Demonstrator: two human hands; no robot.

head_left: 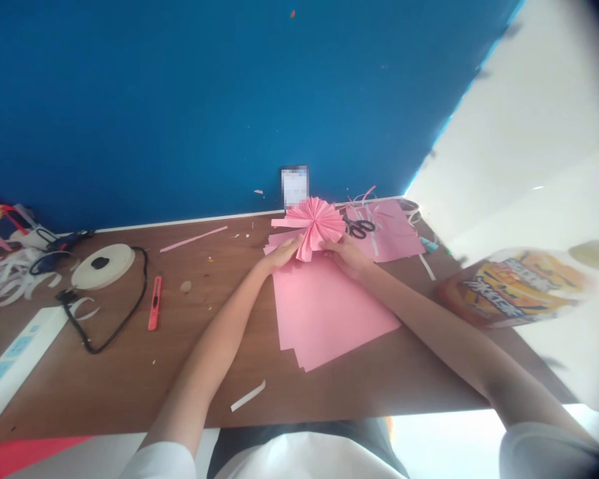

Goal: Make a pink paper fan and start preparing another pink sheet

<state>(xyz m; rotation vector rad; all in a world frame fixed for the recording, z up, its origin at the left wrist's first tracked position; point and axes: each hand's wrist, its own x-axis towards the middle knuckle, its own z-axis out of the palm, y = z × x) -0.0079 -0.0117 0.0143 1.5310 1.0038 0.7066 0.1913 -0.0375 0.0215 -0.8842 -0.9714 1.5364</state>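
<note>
A pink pleated paper fan (313,224) stands spread open near the far edge of the brown table (130,372). My left hand (282,253) pinches its lower left side, fingers closed on the folds. My right hand (346,253) grips its lower right side the same way. Below both hands lies a stack of pink paper sheets (324,313).
Black scissors (360,228) rest on more pink paper (392,236) behind my right hand. A red utility knife (154,303), a white tape roll (102,265), a black cable (124,313), a white power strip (14,359) and white paper strips (4,279) lie at left. A colourful snack bag (514,286) sits at right.
</note>
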